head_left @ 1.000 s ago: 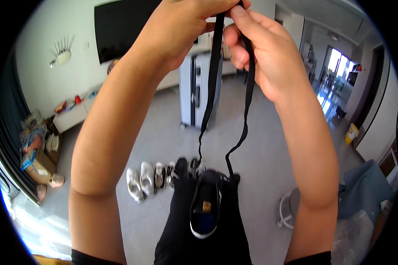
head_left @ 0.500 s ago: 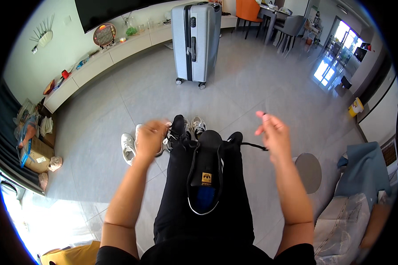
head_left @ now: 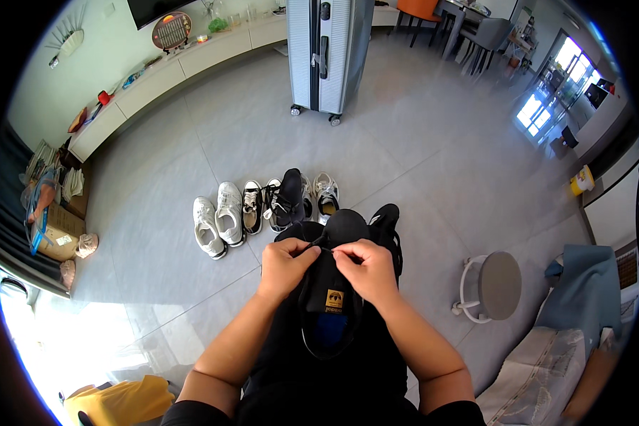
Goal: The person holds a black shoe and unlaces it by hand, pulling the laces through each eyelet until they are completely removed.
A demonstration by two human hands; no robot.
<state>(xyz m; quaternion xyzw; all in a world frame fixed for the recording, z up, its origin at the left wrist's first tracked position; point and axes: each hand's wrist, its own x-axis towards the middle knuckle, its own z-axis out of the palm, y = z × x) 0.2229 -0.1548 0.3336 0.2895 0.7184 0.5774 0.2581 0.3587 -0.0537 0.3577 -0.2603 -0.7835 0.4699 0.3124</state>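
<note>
A black sneaker (head_left: 346, 224) rests on my lap with its toe pointing away from me. Its tongue carries a gold label (head_left: 334, 301), and a blue insole (head_left: 329, 332) shows inside the opening. Over the front of the tongue, both hands meet at the black shoelace (head_left: 326, 250). Thumb and finger of my left hand (head_left: 285, 267) pinch it from one side. My right hand (head_left: 367, 268) pinches it from the other, its fingertips almost touching the left ones. The fingers partly cover the lacing, so how the lace runs through the eyelets is hidden.
Several shoes stand in a row on the floor beyond my knees, among them white sneakers (head_left: 228, 213). Farther off is a silver suitcase (head_left: 341, 64). To the right are a round grey stool (head_left: 500, 285) and a cloth-covered seat (head_left: 547, 362); a cardboard box (head_left: 60, 234) sits left.
My hands were wide apart, the right one pulling a lace end out to the side. They have come together over the sneaker's tongue and now pinch the lace.
</note>
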